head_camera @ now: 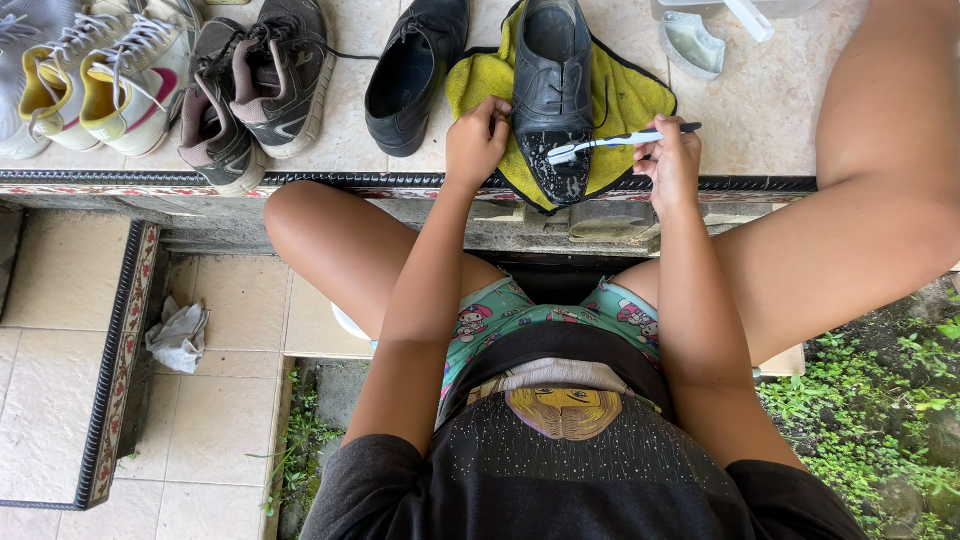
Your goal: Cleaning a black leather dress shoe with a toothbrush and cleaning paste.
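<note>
My left hand (pixel 476 140) clamps the black shoe (pixel 552 95) steady on the yellow cloth (pixel 625 100); at three o'clock, my right hand (pixel 672 160) grips a toothbrush (pixel 610 142), bristles on the wet toe.

sneakers (pixel 130 80), crumpled rag (pixel 178 338), plastic scoop (pixel 690 45)

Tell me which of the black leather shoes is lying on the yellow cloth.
The black shoe with the soapy toe, steadied by the left hand; its mate sits on bare tile beside the yellow cloth.
</note>
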